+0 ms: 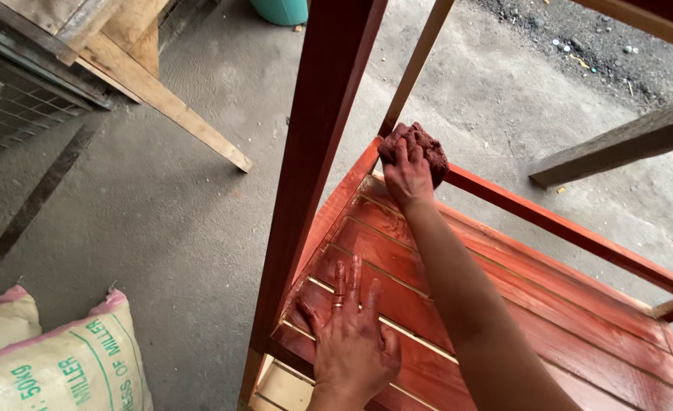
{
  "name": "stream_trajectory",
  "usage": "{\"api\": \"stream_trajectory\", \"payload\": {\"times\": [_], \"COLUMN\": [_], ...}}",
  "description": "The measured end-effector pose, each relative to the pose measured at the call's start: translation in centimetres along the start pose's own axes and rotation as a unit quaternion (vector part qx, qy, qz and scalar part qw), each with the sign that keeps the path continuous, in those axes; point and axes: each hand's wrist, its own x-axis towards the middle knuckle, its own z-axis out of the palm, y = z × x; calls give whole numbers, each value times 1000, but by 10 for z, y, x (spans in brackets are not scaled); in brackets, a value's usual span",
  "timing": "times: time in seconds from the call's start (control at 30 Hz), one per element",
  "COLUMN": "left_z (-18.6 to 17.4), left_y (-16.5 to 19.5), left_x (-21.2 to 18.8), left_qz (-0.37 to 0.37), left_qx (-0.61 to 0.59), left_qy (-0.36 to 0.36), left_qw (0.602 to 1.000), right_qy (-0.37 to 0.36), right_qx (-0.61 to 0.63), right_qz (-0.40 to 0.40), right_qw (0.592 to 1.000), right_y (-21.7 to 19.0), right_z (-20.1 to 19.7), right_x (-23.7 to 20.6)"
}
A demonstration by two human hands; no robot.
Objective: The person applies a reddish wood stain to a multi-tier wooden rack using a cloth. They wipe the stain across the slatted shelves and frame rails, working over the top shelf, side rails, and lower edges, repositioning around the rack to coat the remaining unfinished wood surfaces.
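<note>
A person stains a wooden slatted rack (pixel 504 297) red-brown on a concrete floor (pixel 161 213), seen from above. The right hand (pixel 406 176) is closed around a stain-soaked rag (pixel 416 144), pressing it into the far corner where an upright post (pixel 413 65) meets the back rail (pixel 565 228). The left hand (pixel 354 339) lies flat and open on the near slats, fingers spread, holding nothing and bracing the frame; its skin is smeared with the same colour.

Judging from the frame, the work is at the rubbing-in stage: the slats, the rail and the broad near post (pixel 314 152) already carry colour, while the thin far upright above the rag and a strip of pale wood at the lower front edge look bare. The next stroke would seem to call for working the rag up that bare upright or along the rail, with steady pressure into the joint.

Room is tight at the corner, hemmed by the post and rail, but open along the slats to the right. Another unstained timber piece (pixel 618 141) juts in at upper right, well apart from the hands. Pale sacks (pixel 55 358) sit on the floor at left, and a bare wooden frame (pixel 146 76) leans beyond them.
</note>
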Motion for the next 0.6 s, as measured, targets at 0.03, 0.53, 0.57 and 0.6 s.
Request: {"api": "stream_trajectory", "payload": {"times": [0.03,0.53,0.57,0.6], "left_z": [-1,27,28,29], "left_y": [0,-17,-18,-19], "left_x": [1,-1,0,-1], "left_qz": [4,80,101,64], "left_qx": [12,87,55,86], "left_qy": [7,130,132,105], "left_qw": [1000,984,985,989], "right_qy": [64,194,197,197], "right_qx": [9,42,66,91], "right_qz": [-26,112,138,163], "right_qw": [998,974,968,963], "right_y": [5,240,256,270], "right_z": [5,62,66,71], "right_x": [-2,-253,-274,-296]}}
